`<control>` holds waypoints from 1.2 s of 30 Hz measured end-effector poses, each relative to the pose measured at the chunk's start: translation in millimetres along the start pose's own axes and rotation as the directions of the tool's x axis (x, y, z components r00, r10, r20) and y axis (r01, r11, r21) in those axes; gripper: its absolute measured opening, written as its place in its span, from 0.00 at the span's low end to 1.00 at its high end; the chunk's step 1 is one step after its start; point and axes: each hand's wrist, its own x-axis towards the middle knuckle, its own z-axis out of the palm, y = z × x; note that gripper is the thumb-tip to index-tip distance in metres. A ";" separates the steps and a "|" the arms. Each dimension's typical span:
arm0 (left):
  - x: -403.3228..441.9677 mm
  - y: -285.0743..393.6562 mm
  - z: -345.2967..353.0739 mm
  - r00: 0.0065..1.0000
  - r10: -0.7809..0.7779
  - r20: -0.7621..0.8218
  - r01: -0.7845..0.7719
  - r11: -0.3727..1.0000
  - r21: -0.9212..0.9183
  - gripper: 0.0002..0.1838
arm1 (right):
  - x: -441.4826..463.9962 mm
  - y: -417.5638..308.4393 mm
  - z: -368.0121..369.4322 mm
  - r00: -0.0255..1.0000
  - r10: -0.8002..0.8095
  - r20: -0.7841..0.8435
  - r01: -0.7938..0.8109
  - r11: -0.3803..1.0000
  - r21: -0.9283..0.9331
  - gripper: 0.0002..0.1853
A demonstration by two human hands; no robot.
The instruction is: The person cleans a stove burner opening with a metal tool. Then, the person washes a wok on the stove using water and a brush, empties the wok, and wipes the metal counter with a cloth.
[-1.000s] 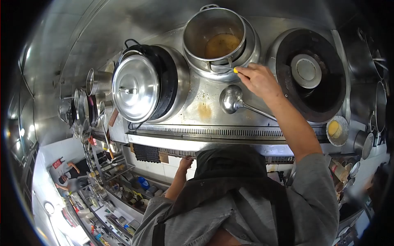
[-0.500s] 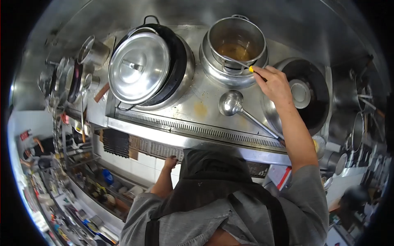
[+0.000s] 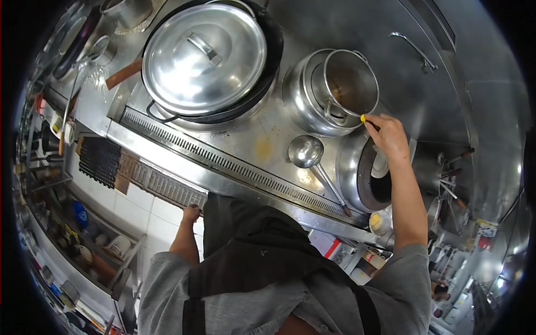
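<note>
My right hand (image 3: 387, 134) is closed round the dark handle of a thin utensil with a yellow collar (image 3: 363, 118). Its shaft reaches toward the near rim of a deep steel pot (image 3: 373, 84); I cannot make out its working end. The pot leans on a round steel burner ring (image 3: 298, 89) and has a little brownish liquid at the bottom. Low beside the dark apron (image 3: 245, 240), my left hand (image 3: 191, 214) hangs with curled fingers; what they hold, if anything, is hidden. Nearest the right forearm is a dark wok (image 3: 365, 178) with a pale bowl-like piece in it.
A large domed lid (image 3: 173, 72) covers a black wok on the left, its wooden handle (image 3: 124, 73) sticking out. A ladle (image 3: 306, 152) lies on the steel stove top. A slotted drain (image 3: 223, 159) runs along the front, and a cup with yellow contents (image 3: 379, 222) stands right.
The view has turned and shifted. The pot now tilts more to the right, and its mouth shows less of the liquid. My right hand still grips the utensil at the rim.
</note>
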 end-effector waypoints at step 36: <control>84.7 -23.5 -95.4 0.921 0.351 0.166 -0.382 0.898 0.220 0.15 | -56.9 -64.6 41.5 0.887 0.432 -0.161 -0.397 0.894 0.208 0.13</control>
